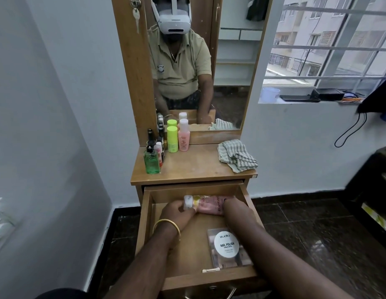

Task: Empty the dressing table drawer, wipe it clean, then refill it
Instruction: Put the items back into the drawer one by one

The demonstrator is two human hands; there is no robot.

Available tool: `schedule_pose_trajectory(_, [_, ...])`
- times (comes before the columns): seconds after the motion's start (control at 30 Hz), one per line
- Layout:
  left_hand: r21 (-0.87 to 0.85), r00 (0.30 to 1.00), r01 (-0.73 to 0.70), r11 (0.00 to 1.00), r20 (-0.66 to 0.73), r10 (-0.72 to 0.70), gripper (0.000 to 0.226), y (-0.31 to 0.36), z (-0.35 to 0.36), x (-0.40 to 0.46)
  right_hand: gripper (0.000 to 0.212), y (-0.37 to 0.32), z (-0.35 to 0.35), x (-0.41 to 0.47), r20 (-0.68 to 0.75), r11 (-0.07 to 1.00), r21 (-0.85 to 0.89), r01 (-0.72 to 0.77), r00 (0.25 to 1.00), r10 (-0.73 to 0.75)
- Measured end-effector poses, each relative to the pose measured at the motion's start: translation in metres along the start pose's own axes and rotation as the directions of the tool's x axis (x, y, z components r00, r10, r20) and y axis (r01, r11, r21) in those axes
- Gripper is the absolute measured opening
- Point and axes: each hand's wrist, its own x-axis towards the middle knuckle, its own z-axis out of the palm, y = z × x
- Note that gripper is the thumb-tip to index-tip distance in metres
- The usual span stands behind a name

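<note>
The wooden drawer [149, 214] of the dressing table is pulled out below me. At its back lie pink bottles [209, 206], one with a white cap [187, 201]. My left hand [177, 212], a gold bangle on its wrist, curls round the white-capped end. My right hand [233, 207] grips the other end of the pink bottles. A clear box of nail polish remover wipes [227, 247] lies at the drawer's front right. A striped cloth [237, 157] sits crumpled on the tabletop's right.
Several bottles stand on the tabletop's [194, 169] left: a green bottle [152, 161], a lime bottle [172, 139], a pink bottle [184, 135] and small dark ones. A mirror [198, 61] rises behind. A wall is close on the left, a window on the right.
</note>
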Motion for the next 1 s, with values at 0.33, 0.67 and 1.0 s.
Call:
schedule_pose_trajectory(0.33, [0.022,1.000,0.007,1.000,-0.022,-0.007,0.046,0.002,-0.001,0.000,0.017,-0.009,-0.037,-0.012,-0.274,0.979,-0.071,0.193,0.940,-0.206])
schedule_pose_trajectory(0.67, [0.018,1.000,-0.011,1.000,-0.021,0.011,0.043,0.004,0.000,0.000,0.052,-0.094,-0.123,0.043,-0.596,0.887,0.117,0.446,0.746,-0.297])
schedule_pose_trajectory(1.0, [0.044,0.997,-0.043,0.998,-0.069,0.046,0.042,0.004,0.002,-0.002,0.027,-0.127,-0.135,0.078,-0.631,0.866,-0.072,0.494,0.650,-0.423])
